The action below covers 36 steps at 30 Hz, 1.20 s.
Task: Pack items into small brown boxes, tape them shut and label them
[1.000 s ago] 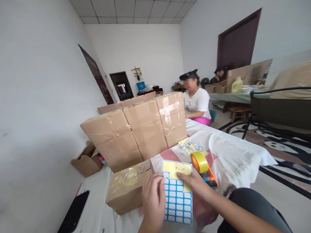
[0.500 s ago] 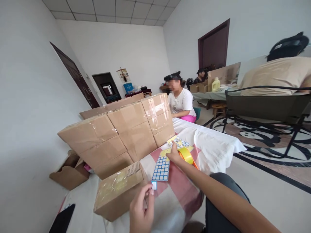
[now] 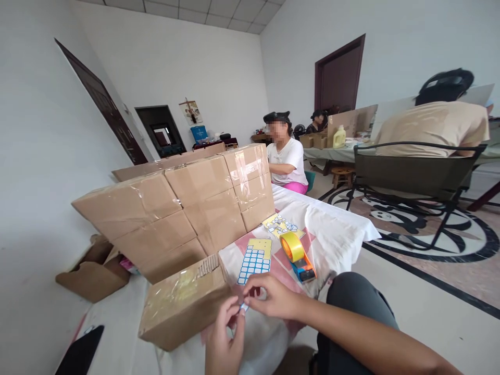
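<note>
My left hand (image 3: 225,336) pinches a small white sticker with a blue edge (image 3: 244,307) between thumb and fingertips. My right hand (image 3: 273,296) meets it there, thumb and index finger closed at the same sticker; its fingertips partly cover it. Just beyond my hands lies a sheet of white-and-blue stickers (image 3: 251,265), its upper part bare yellow. Behind that sheet is another yellow sheet (image 3: 282,226) strewn with loose white pieces. To the right stands an orange-and-blue tape dispenser (image 3: 303,272) with a roll of yellow tape (image 3: 292,246).
Stacked cardboard boxes (image 3: 211,192) wall off the table's far left. A single taped box (image 3: 183,302) sits closer, left of my hands. An open carton (image 3: 91,276) is at the left. A person in a white shirt (image 3: 291,156) sits across the cloth-covered table (image 3: 332,216).
My right hand has drawn back from the sticker sheet to my left hand and now touches the sticker held there. The view has shifted slightly, and the tape dispenser is now uncovered.
</note>
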### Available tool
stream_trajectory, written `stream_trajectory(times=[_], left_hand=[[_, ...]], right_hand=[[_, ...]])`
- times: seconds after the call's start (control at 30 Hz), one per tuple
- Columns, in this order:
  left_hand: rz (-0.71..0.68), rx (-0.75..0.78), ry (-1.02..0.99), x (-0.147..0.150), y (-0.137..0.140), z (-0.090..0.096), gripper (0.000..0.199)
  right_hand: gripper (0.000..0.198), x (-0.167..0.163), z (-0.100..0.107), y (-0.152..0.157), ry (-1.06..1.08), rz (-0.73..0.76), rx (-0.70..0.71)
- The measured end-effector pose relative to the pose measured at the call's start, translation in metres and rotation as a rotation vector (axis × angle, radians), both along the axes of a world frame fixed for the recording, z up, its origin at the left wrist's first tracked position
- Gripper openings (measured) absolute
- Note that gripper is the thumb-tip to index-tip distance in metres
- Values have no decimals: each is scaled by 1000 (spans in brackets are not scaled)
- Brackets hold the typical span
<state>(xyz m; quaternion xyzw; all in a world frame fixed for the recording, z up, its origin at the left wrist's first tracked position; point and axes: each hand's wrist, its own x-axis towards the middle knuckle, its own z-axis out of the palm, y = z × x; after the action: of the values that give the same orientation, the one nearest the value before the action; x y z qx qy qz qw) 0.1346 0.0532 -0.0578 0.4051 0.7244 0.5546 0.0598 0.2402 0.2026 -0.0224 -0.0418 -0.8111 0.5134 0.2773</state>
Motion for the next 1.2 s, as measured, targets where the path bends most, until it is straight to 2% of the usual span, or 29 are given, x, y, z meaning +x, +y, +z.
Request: stream_trajectory(times=[0.13, 0.33, 0.4, 0.5, 0.6, 0.77, 0.87, 0.93, 1.0, 1.03, 1.1, 1.2], left_hand=[[20, 2, 92, -1, 0, 0, 40], [67, 82, 78, -5, 4, -1, 44], [60, 91, 66, -5, 5, -2, 47], [-15, 47, 78, -8, 5, -2, 49], [-75, -3, 124, -14, 3, -4, 48], [-101, 6, 305, -29, -1, -1, 40], [-29, -4, 573, -50, -9, 18, 33], [123, -32, 769, -75, -19, 31, 33], [256, -126, 871, -106, -32, 39, 44], [282, -204, 886, -121, -39, 39, 50], [246, -369, 884, -148, -50, 32, 58], [162, -536, 855, -167, -59, 13, 60]], right_hand=[[10, -4, -4, -2, -7, 29, 14], [4, -7, -19, -8, -129, 19, -221], [5, -7, -22, -8, -164, 27, -252], [14, -8, -22, -6, -147, 48, -194], [10, -9, -21, -4, -77, 90, -130], [18, -12, -24, -5, -50, 145, -154], [28, -16, -25, -2, -116, 86, -257], [35, -20, -25, 2, -150, 45, -361], [38, -24, -26, 8, -178, 16, -457], [39, -25, -28, 11, -191, 5, -497], [36, -28, -31, 16, -199, -16, -582], [29, -31, -38, 20, -180, -64, -700]])
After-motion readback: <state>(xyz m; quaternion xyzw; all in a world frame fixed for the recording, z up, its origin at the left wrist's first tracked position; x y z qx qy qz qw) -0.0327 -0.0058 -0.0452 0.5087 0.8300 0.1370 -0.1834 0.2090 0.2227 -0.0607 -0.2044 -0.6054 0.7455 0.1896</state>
